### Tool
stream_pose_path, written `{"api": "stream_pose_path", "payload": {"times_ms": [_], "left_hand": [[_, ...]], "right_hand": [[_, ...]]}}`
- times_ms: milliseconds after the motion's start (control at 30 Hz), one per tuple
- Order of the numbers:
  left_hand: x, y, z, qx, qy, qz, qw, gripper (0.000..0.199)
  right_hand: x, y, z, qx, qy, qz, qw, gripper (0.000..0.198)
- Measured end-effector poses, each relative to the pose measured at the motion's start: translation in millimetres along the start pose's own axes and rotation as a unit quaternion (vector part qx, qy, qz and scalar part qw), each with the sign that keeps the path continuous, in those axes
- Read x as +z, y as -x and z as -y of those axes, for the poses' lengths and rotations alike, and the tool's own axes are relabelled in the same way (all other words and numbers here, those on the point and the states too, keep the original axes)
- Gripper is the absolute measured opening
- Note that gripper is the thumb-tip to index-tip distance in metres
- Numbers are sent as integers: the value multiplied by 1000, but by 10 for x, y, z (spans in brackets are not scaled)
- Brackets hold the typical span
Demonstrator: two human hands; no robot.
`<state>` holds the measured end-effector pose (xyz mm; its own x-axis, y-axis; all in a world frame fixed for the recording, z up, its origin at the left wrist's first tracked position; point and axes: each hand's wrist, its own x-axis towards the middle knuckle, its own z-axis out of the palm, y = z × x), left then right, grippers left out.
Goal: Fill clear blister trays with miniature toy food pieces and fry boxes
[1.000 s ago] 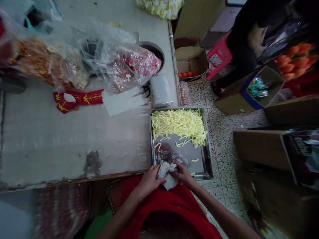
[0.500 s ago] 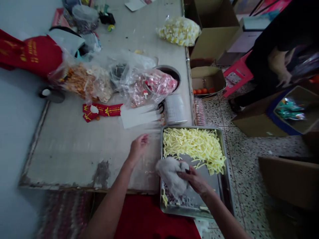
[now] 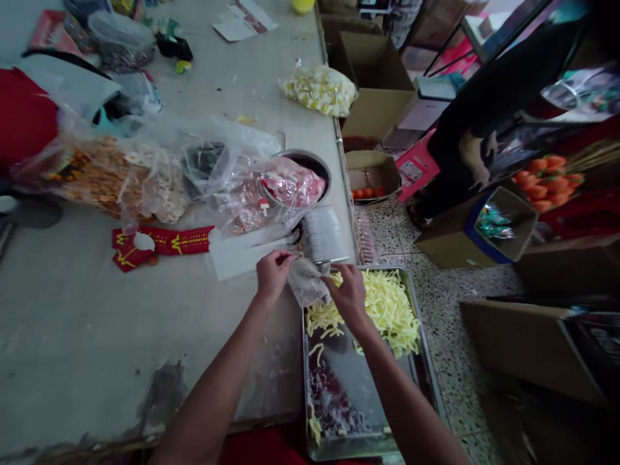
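Two-handed hold is back, apparently: left hand [image 3: 274, 276], free a moment ago, fingers pinched at left edge of translucent plastic bag [image 3: 306, 282], now stretched at metal tray's [image 3: 353, 447] far-left corner; right hand's [image 3: 347, 290] fingers grip right edge, above pale yellow strips [image 3: 390, 309].

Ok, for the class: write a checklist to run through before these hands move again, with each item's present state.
1. Right hand on the clear plastic bag: ok, fingers at its edge.
2. Left hand gripping the bag: cannot tell; fingertips are at its corner.
3. Bag mouth open: cannot tell.
4. Yellow sticks inside the metal tray: ok, heaped toward the far end.
5. Tray's near end free of loose pieces: not ok, some lie there.
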<state>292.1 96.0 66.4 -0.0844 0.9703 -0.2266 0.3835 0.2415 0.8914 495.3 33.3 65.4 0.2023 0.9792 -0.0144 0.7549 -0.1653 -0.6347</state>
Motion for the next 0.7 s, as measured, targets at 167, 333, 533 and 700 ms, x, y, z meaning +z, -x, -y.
{"api": "stream_pose_path", "payload": {"times_ms": [167, 333, 533, 700], "left_hand": [[728, -582, -112, -96, -1, -9, 995, 28], [1054, -733, -57, -61, -36, -49, 996, 76], [1239, -600, -240, -2, -83, -97, 992, 82], [1409, -514, -409, 190, -211, -22, 959, 38]], "right_hand": [[-80, -837, -293, 64, -47, -43, 996, 36], [164, -1292, -514, 197, -201, 30, 959, 36], [209, -1267, -553, 227, -326, 77, 915, 40], [122, -1263, -498, 252, -374, 90, 888, 25]]}}
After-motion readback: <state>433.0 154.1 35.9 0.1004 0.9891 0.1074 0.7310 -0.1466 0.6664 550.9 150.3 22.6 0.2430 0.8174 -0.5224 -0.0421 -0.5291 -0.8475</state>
